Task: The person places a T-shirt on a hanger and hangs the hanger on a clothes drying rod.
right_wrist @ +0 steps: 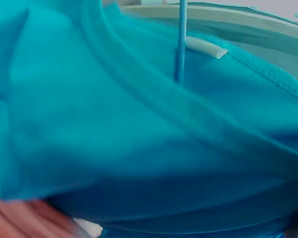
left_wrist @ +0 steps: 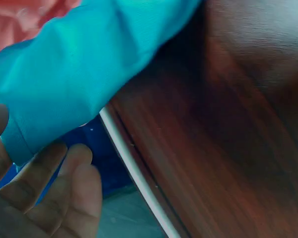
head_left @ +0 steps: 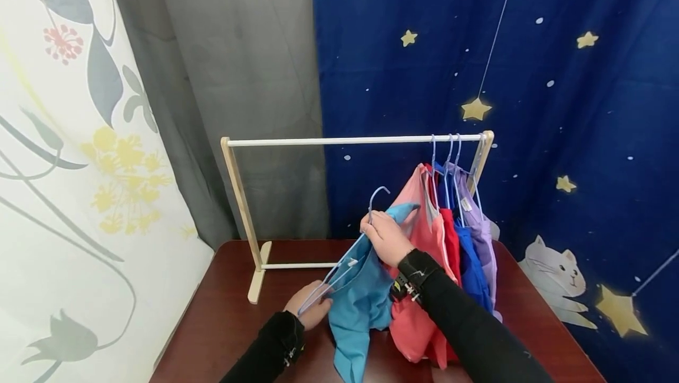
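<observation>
A blue shirt (head_left: 358,294) hangs partly on a light purple clothes hanger (head_left: 345,253), tilted down to the left. My right hand (head_left: 386,237) grips the hanger just below its hook, by the shirt's top. The hanger's left end sticks out of the shirt and crosses over my left hand (head_left: 312,306). In the left wrist view, the edge of the blue cloth (left_wrist: 84,64) lies between my left thumb and fingers (left_wrist: 79,183). The right wrist view is filled by the shirt's neckline (right_wrist: 154,94), with the hanger's rod (right_wrist: 182,39) passing into it.
A small wooden clothes rack (head_left: 241,194) with a white rail (head_left: 329,141) stands on the dark red table (head_left: 212,336). At its right end hang a coral garment (head_left: 416,312), a red one (head_left: 451,235), a blue one (head_left: 474,271) and a purple one (head_left: 483,235). Curtains (head_left: 254,76) rise behind.
</observation>
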A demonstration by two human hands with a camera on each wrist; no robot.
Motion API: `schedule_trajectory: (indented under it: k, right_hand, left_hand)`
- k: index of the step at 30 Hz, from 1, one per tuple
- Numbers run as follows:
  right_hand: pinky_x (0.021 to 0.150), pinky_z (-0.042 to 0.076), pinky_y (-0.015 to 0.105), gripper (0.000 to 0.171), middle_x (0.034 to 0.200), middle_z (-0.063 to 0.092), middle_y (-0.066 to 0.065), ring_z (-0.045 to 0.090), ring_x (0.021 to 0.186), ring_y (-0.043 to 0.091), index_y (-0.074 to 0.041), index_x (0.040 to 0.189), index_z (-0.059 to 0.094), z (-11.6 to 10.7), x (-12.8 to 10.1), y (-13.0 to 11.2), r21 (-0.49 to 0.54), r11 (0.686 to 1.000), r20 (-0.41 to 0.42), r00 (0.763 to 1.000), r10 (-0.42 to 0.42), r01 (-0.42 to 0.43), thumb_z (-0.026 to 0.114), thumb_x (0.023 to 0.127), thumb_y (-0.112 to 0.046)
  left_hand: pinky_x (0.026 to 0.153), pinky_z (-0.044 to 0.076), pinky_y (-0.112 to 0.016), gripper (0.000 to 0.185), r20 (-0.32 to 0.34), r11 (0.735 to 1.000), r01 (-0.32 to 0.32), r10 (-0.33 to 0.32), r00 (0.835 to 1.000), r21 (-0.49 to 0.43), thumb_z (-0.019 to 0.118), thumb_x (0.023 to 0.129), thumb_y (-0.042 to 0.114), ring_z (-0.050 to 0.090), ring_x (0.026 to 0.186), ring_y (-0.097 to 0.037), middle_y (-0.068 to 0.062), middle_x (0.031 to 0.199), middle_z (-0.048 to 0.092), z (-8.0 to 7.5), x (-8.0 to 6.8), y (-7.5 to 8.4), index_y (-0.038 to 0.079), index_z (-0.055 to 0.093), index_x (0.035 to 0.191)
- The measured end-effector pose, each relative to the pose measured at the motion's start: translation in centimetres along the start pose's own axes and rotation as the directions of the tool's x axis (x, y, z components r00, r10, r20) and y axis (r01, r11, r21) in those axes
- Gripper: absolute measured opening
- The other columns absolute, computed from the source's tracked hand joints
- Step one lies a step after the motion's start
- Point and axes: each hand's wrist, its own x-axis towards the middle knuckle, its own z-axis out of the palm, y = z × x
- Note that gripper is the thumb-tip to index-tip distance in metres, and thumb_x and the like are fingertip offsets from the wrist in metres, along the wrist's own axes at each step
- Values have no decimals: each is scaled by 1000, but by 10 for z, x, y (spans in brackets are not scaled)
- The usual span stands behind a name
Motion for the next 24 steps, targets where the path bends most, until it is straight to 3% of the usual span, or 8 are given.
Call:
schedule_trajectory:
  k: [3,7,10,15,17,24]
  right_hand:
    - [84,43,39,18,87,55,-1,53,88,19,-12,91,61,-1,0,3,-46,998,-6,999,41,-41,50,105,-13]
    - [83,43,40,18,87,56,0,53,87,20,-10,91,62,-5,1,7,-66,994,-16,996,83,-84,50,104,-11]
    - [83,43,41,16,87,57,2,54,87,22,-9,91,63,-8,3,8,-84,992,-18,995,94,-95,52,103,-10]
    - [85,44,42,15,88,58,2,55,88,23,-9,92,63,-7,4,6,-96,989,-6,994,113,-113,53,103,-12]
    - [85,44,42,17,88,58,3,55,89,23,-8,92,64,-8,3,4,-91,988,-10,992,123,-123,52,103,-11]
    - [84,45,42,16,89,58,4,56,88,24,-7,94,64,-11,5,3,-126,981,-23,989,147,-149,53,103,-14]
  left_hand:
    - [73,51,-37,11,-6,997,67,-67,998,42,65,94,21,59,80,-14,3,92,62,1,-12,-2,14,70,101]
    - [77,54,-41,18,-2,990,79,-79,997,114,67,94,26,63,85,-16,2,95,65,-12,-28,-4,12,70,106]
    - [77,55,-41,19,-12,983,57,-56,998,176,68,95,25,62,84,-16,0,98,65,-27,-38,0,11,69,107]
    - [64,46,-29,8,-29,963,4,4,1000,270,68,95,22,50,70,-9,8,81,52,-47,-50,6,17,62,93]
    - [60,40,-27,11,-29,957,-7,17,999,290,68,95,23,45,65,-7,9,76,46,-49,-51,7,20,60,89]
    - [57,41,-26,12,-85,928,2,32,996,373,71,92,21,44,62,-6,9,73,46,-62,-40,6,19,62,85]
